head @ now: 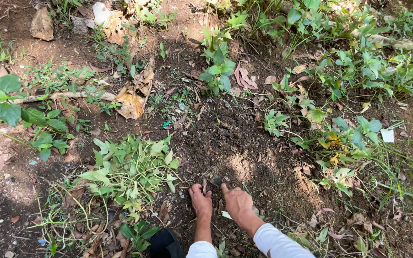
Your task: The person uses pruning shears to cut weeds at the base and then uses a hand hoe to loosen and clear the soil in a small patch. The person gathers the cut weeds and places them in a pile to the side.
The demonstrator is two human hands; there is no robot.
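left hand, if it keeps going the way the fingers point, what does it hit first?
Mostly bare dark soil. The left hand lies on the ground with fingers pointing up-frame; nothing large stands right ahead, only small twigs and litter. The pile of pulled green weeds lies off to its left.

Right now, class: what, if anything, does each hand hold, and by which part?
Left hand presses on the soil, holding nothing visible. Right hand seems to grip a small dark tool; where exactly cannot be told.

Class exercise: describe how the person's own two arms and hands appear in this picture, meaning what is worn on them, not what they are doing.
Both hands are bare: no gloves show on the left hand or the right hand. Each forearm is uncovered near the wrist, then disappears into a white long sleeve pushed partway up. No watch or ring can be made out.
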